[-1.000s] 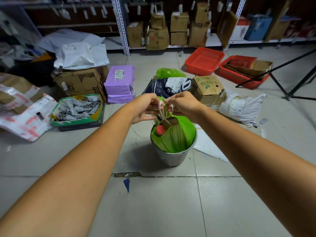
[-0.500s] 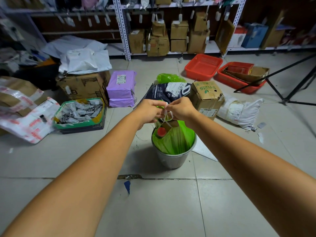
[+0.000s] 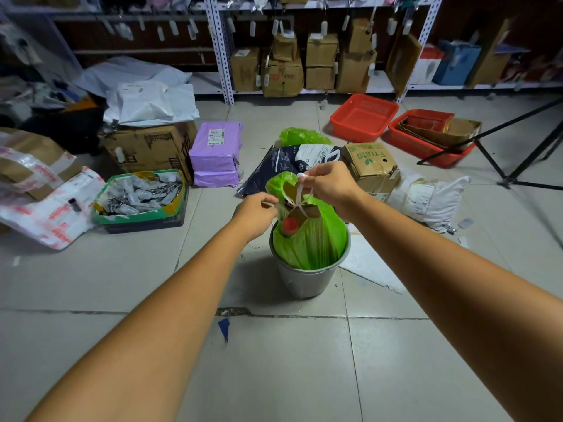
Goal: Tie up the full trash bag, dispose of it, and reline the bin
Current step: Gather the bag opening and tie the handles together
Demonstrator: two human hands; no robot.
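A grey metal bin (image 3: 306, 283) stands on the tiled floor with a full green trash bag (image 3: 316, 242) in it. Cardboard scraps and a red bottle cap (image 3: 290, 223) poke out of the bag's mouth. White drawstrings (image 3: 300, 197) run up from the bag. My left hand (image 3: 257, 213) pinches one string end to the left of the bag's top. Higher, behind the bag's top, my right hand (image 3: 330, 185) pinches the other string. A second green bag (image 3: 300, 136) lies crumpled on the floor behind.
Boxes ring the bin: a "Fruits" carton (image 3: 370, 166), a dark printed sack (image 3: 292, 161), purple parcels (image 3: 216, 152), a green tray of small packets (image 3: 141, 196). Red baskets (image 3: 364, 117) and a tripod leg (image 3: 499, 166) stand at the right. Shelving runs along the back.
My hands, close together a moment ago, have drawn apart: the left went down and left, the right went up and right, pulling the white strings taut. The camera view shifted slightly.
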